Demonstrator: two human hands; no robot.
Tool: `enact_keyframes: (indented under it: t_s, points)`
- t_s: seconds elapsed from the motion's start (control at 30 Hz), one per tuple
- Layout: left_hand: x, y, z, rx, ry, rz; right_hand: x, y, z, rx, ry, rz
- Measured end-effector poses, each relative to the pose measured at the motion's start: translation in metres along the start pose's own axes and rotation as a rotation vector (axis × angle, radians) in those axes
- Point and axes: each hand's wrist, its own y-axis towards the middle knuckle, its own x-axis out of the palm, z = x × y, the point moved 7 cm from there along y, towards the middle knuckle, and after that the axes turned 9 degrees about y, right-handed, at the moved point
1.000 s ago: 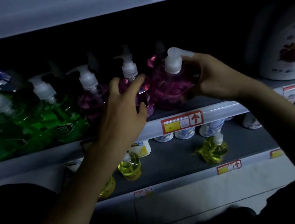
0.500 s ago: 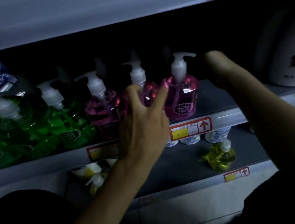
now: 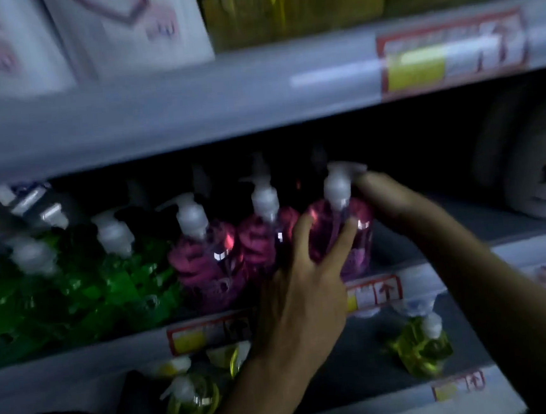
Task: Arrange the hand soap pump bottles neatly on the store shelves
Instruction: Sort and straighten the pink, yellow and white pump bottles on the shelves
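1. Head view, placement: the end pink bottle (image 3: 325, 235) stands upright near the front edge of the middle shelf (image 3: 113, 356). It closes a row on the right. Two further pink bottles (image 3: 204, 262) and then the green bottles (image 3: 74, 290) run off to its left.
2. Left hand (image 3: 302, 290): the fingers (image 3: 301, 240) are spread and laid straight against the front of the end pink bottle. They are not curled round it.
3. Right hand (image 3: 396, 196): it sits at the bottle's right shoulder, with its tips by the pump nozzle (image 3: 344, 171). Blur prevents telling whether they pinch the nozzle or only touch it.
4. Risk: the bottle is close to the shelf lip, so an uneven push from the spread fingers could tip it forward onto the lower shelf. Turning the nozzle carelessly could knock the neighbouring pump.
5. Risk: crowding leftward may topple the packed row.
6. Obscured: the whole frame is dim and smeared. Labels and price tags are unreadable, the rear rows are lost in shadow, and the white container (image 3: 543, 183) is cut by the right edge.
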Motion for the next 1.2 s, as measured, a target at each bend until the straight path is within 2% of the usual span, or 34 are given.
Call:
enact_keyframes:
  t_s: [0.07,0.17,0.23,0.33,0.37,0.43,0.5,0.57,0.63,0.77,0.9,1.0,1.2]
  points:
    - [-0.003,-0.001,-0.003,-0.023,-0.037,0.027,-0.019,-0.010,-0.009,-0.014,-0.303,0.124]
    - [-0.059,0.010,0.004,0.079,-0.190,0.317,-0.033,-0.041,-0.036,0.006,-0.796,0.027]
    - [-0.111,0.018,0.014,0.179,-0.109,0.543,-0.037,-0.072,-0.074,-0.139,-0.856,-0.012]
    - [-0.188,0.031,0.022,0.158,-0.062,0.758,-0.056,-0.125,-0.151,-0.402,-0.795,0.124]
    - [-0.206,0.043,0.023,0.131,-0.055,0.740,-0.059,-0.142,-0.173,-0.500,-0.761,0.179]
    - [-0.228,0.076,0.023,0.049,0.001,0.574,-0.067,-0.163,-0.209,-0.716,-0.668,0.342]
    - [-0.234,0.110,0.015,-0.044,0.084,0.436,-0.066,-0.159,-0.230,-0.803,-0.737,0.506]
    - [-0.228,0.140,0.009,-0.102,0.173,0.296,-0.045,-0.138,-0.242,-0.746,-0.976,0.570]
    - [-0.217,0.165,0.005,-0.149,0.222,0.152,-0.023,-0.112,-0.245,-0.682,-1.158,0.548]
    - [-0.205,0.195,-0.006,-0.275,0.303,-0.049,-0.002,-0.082,-0.246,-0.559,-1.180,0.503]
    - [-0.202,0.198,-0.010,-0.307,0.304,-0.028,0.008,-0.065,-0.241,-0.495,-1.195,0.493]
    - [-0.203,0.194,-0.011,-0.293,0.252,0.023,-0.001,-0.055,-0.238,-0.517,-1.190,0.496]
    - [-0.206,0.192,-0.008,-0.278,0.226,0.023,-0.022,-0.043,-0.241,-0.601,-1.118,0.250]
